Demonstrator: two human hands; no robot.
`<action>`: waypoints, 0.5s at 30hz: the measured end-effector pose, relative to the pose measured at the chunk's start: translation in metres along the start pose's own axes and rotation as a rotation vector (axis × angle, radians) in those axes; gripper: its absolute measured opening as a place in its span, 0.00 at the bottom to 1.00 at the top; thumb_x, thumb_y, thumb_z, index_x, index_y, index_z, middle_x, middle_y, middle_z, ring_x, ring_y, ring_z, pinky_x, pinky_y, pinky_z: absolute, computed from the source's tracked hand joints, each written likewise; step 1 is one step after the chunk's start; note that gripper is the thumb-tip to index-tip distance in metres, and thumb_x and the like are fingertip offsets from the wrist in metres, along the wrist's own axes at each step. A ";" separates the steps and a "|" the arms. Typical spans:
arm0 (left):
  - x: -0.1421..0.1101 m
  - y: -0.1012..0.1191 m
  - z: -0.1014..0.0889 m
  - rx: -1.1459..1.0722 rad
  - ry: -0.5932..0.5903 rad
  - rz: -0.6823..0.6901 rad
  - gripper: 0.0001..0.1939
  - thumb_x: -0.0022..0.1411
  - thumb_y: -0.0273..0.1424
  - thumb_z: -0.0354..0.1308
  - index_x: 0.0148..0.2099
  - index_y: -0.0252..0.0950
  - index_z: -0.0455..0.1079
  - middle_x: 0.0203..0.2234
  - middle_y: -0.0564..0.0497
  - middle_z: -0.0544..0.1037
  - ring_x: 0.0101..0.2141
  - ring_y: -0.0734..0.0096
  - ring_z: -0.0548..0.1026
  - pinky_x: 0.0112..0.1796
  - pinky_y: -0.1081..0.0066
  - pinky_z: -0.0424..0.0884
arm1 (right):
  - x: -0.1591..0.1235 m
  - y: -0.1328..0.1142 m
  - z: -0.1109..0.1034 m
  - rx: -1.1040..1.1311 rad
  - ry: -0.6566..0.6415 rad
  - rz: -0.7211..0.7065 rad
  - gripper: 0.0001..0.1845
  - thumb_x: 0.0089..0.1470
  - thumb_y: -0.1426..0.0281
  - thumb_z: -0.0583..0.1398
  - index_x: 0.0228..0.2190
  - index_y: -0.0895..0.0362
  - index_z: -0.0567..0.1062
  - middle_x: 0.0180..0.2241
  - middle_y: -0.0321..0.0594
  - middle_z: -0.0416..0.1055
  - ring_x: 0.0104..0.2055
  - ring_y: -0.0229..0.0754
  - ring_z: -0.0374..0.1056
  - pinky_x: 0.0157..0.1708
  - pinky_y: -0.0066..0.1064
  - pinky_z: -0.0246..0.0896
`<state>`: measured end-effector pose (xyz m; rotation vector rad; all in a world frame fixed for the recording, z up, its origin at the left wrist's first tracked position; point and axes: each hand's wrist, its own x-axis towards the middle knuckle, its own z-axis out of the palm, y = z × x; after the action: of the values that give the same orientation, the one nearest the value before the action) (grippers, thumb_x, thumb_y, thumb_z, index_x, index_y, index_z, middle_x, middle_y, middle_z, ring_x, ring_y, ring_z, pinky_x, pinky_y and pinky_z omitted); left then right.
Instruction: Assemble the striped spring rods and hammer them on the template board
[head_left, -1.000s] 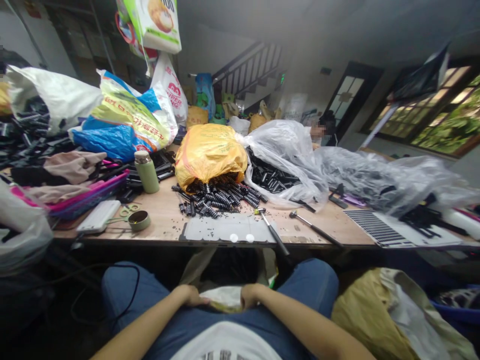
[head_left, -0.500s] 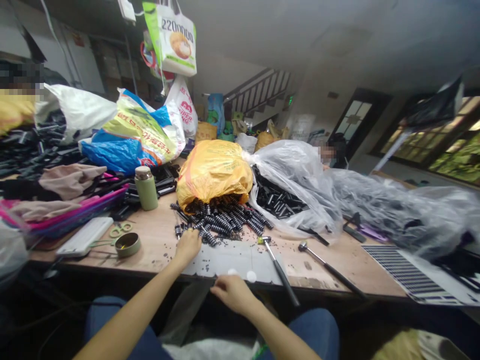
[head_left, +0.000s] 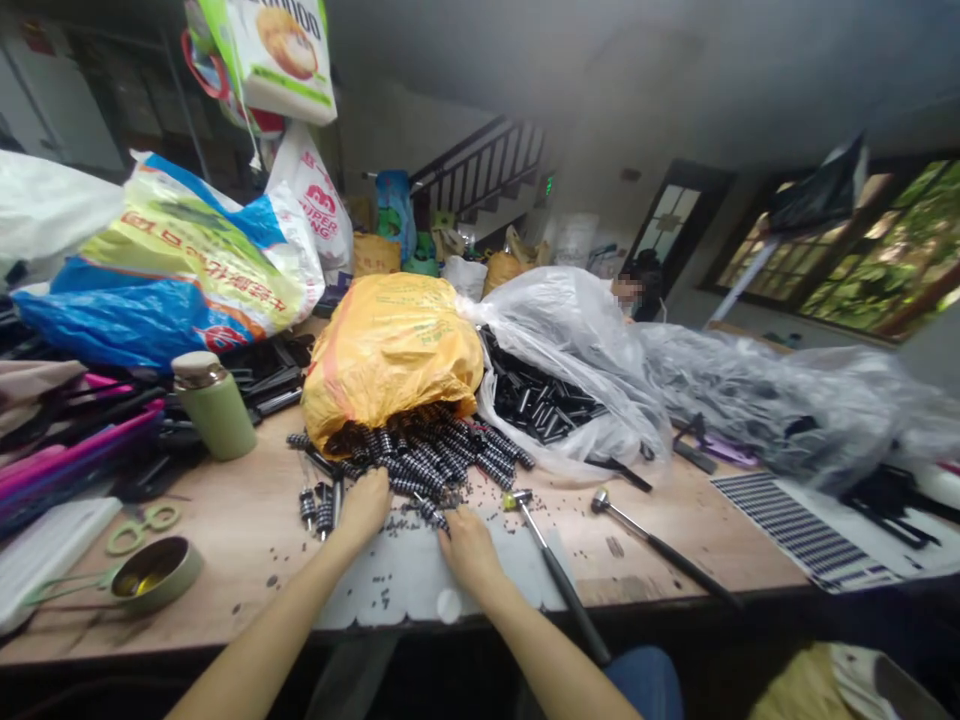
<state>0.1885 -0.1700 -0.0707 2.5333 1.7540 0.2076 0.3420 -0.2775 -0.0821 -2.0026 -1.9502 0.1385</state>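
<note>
A heap of black ribbed cylindrical pieces [head_left: 435,455] spills from the mouth of a yellow plastic bag [head_left: 397,345]. My left hand [head_left: 366,508] reaches to the heap's front left edge, its fingertips hidden by the hand and the pieces. More ribbed pieces [head_left: 324,508] lie just left of it. At the heap's front is my right hand [head_left: 469,548], fingers bent and drawn together beside a single ribbed piece [head_left: 430,512]; what they hold, if anything, is hidden. Under both hands lies a pale grey sheet [head_left: 405,580], scattered with tiny dark bits.
Two hammers, one with a yellow tip [head_left: 551,560] and another [head_left: 660,545], lie to the right. A clear bag [head_left: 570,310] holds black tubes. On the left stand a green flask [head_left: 214,405], a round tin [head_left: 161,572] and scissors [head_left: 142,528]. A person [head_left: 641,290] is behind.
My right hand has risen from the table's front edge to the ribbed pieces. My left hand stays at the heap. The camera view has turned right and come nearer the table.
</note>
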 end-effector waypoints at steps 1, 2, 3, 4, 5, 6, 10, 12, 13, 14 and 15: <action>0.001 0.002 0.002 0.002 -0.007 -0.001 0.12 0.60 0.22 0.41 0.41 0.27 0.63 0.37 0.39 0.71 0.40 0.62 0.71 0.39 0.66 0.65 | 0.006 0.004 -0.005 -0.005 0.009 0.002 0.09 0.54 0.68 0.54 0.36 0.55 0.71 0.37 0.39 0.69 0.43 0.41 0.64 0.43 0.28 0.58; 0.002 0.003 0.004 0.004 -0.015 -0.001 0.13 0.59 0.19 0.39 0.42 0.27 0.63 0.37 0.38 0.70 0.39 0.62 0.72 0.38 0.66 0.65 | 0.015 0.010 -0.011 -0.009 0.023 0.012 0.09 0.55 0.66 0.54 0.37 0.54 0.71 0.38 0.38 0.69 0.43 0.40 0.63 0.43 0.27 0.57; 0.002 0.002 0.005 0.011 -0.024 0.002 0.15 0.58 0.18 0.38 0.43 0.27 0.63 0.37 0.38 0.70 0.38 0.63 0.72 0.37 0.67 0.66 | 0.026 0.018 -0.019 -0.014 0.043 0.034 0.11 0.56 0.65 0.52 0.38 0.53 0.70 0.39 0.37 0.69 0.44 0.39 0.62 0.44 0.27 0.56; 0.002 0.000 0.005 0.012 -0.027 0.006 0.16 0.58 0.17 0.38 0.45 0.27 0.62 0.38 0.38 0.70 0.37 0.64 0.73 0.37 0.67 0.66 | 0.038 0.029 -0.028 -0.020 0.070 0.072 0.12 0.58 0.64 0.50 0.40 0.53 0.70 0.40 0.38 0.68 0.46 0.39 0.61 0.46 0.27 0.55; 0.001 -0.003 0.005 -0.006 -0.013 0.007 0.17 0.58 0.18 0.39 0.47 0.27 0.61 0.39 0.38 0.69 0.37 0.63 0.73 0.37 0.67 0.66 | 0.051 0.043 -0.039 -0.029 0.102 0.125 0.13 0.59 0.66 0.48 0.42 0.54 0.69 0.42 0.40 0.67 0.47 0.39 0.60 0.47 0.29 0.53; 0.000 -0.006 0.004 -0.054 0.023 -0.001 0.17 0.58 0.20 0.40 0.49 0.27 0.60 0.41 0.38 0.68 0.38 0.62 0.73 0.38 0.66 0.67 | 0.063 0.060 -0.050 -0.039 0.136 0.195 0.14 0.60 0.68 0.46 0.43 0.56 0.68 0.43 0.43 0.66 0.49 0.41 0.58 0.49 0.31 0.52; -0.010 -0.015 -0.004 -0.642 0.215 -0.136 0.19 0.56 0.32 0.47 0.50 0.31 0.59 0.39 0.42 0.70 0.36 0.61 0.73 0.34 0.65 0.70 | 0.095 0.134 -0.091 -0.042 0.190 0.454 0.14 0.58 0.72 0.49 0.44 0.63 0.67 0.47 0.54 0.62 0.51 0.49 0.56 0.47 0.42 0.53; -0.017 -0.012 -0.009 -1.039 0.197 -0.234 0.22 0.54 0.38 0.50 0.50 0.34 0.59 0.31 0.49 0.70 0.26 0.67 0.72 0.25 0.68 0.70 | 0.102 0.159 -0.105 0.001 0.171 0.492 0.13 0.56 0.68 0.54 0.43 0.61 0.67 0.47 0.47 0.63 0.49 0.47 0.60 0.46 0.43 0.55; -0.020 -0.008 -0.012 -1.219 0.171 -0.276 0.24 0.52 0.41 0.52 0.49 0.35 0.59 0.28 0.52 0.69 0.22 0.71 0.70 0.21 0.70 0.68 | 0.104 0.167 -0.110 0.033 0.164 0.493 0.14 0.55 0.66 0.55 0.42 0.60 0.68 0.46 0.44 0.64 0.48 0.45 0.61 0.46 0.44 0.56; -0.023 -0.003 -0.014 -1.371 0.145 -0.310 0.25 0.49 0.42 0.54 0.48 0.35 0.59 0.26 0.55 0.68 0.19 0.74 0.67 0.18 0.72 0.65 | 0.105 0.171 -0.114 0.071 0.164 0.486 0.14 0.55 0.65 0.56 0.41 0.59 0.68 0.46 0.43 0.65 0.47 0.44 0.62 0.47 0.44 0.56; -0.026 0.003 -0.016 -1.489 0.124 -0.333 0.26 0.47 0.43 0.56 0.46 0.36 0.60 0.24 0.56 0.68 0.17 0.76 0.66 0.16 0.74 0.63 | 0.106 0.171 -0.116 0.116 0.170 0.474 0.13 0.55 0.65 0.55 0.41 0.60 0.69 0.46 0.43 0.65 0.47 0.44 0.62 0.47 0.43 0.56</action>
<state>0.1801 -0.1956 -0.0563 1.1455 1.1581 1.1197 0.5451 -0.1931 -0.0081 -2.2764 -1.3104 0.1834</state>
